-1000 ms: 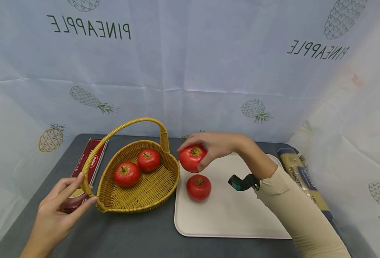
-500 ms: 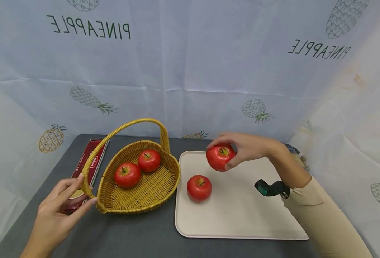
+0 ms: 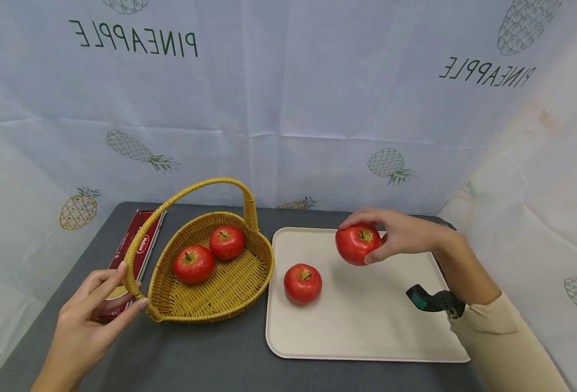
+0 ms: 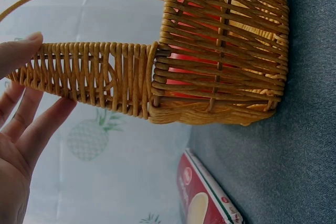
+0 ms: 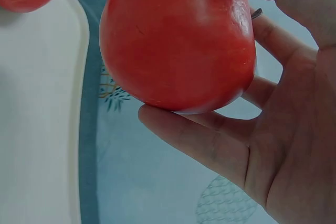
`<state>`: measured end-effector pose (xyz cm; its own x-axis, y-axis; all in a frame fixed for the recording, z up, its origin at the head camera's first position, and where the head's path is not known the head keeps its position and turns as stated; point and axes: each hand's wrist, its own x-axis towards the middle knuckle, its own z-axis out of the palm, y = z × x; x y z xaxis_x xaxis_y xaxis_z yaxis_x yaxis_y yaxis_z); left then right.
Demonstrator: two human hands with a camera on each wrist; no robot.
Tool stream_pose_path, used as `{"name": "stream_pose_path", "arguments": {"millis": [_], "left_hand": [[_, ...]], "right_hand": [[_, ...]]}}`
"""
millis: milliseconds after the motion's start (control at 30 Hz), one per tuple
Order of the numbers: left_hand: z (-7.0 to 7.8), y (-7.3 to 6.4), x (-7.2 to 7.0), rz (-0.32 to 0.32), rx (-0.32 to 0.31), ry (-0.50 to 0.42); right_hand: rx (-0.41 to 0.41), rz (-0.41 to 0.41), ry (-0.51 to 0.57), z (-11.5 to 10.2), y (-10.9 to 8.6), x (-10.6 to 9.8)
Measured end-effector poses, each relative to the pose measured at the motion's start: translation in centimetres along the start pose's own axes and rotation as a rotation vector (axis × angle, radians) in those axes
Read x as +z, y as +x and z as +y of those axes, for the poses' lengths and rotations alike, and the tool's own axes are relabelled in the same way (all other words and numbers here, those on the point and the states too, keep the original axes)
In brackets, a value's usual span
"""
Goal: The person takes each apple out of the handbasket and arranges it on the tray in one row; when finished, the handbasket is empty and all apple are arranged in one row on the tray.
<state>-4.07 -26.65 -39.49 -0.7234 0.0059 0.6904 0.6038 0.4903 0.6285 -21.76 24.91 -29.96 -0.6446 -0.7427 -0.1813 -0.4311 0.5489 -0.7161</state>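
My right hand [image 3: 401,234] grips a red apple [image 3: 357,243] between thumb and fingers, above the cream tray [image 3: 367,326]. In the right wrist view the held apple [image 5: 178,40] fills the upper middle, its stem toward the palm. Another apple [image 3: 302,283] rests on the tray's left part. At the left, my left hand [image 3: 85,321] pinches the handle of the yellow wicker basket [image 3: 210,313] near its base. Two apples lie inside, one nearer [image 3: 194,264] and one farther back [image 3: 227,243]. Up close, the left wrist view shows thumb and fingers on the woven handle [image 4: 94,74].
A red box [image 3: 136,239] lies left of the basket, partly behind the handle and left hand. Behind the grey table [image 3: 195,359] hangs a white cloth [image 3: 269,98] with pineapple prints. A dark band with a green patch [image 3: 433,299] is on the right wrist.
My right hand has carried the apple rightward, from beside the basket's rim to over the middle of the tray. The left hand and basket stay where they were.
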Motion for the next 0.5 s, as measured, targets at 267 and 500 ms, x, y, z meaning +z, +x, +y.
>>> {"name": "stream_pose_path", "arguments": {"millis": [267,500], "left_hand": [[0.0,0.1,0.0,0.001,-0.004,0.009],[0.0,0.1,-0.1,-0.002,-0.001,0.007]], "right_hand": [[0.001,-0.016,0.060,2.1,-0.2,1.9],[0.028,-0.034,0.058,3.8,-0.1,4.0]]}}
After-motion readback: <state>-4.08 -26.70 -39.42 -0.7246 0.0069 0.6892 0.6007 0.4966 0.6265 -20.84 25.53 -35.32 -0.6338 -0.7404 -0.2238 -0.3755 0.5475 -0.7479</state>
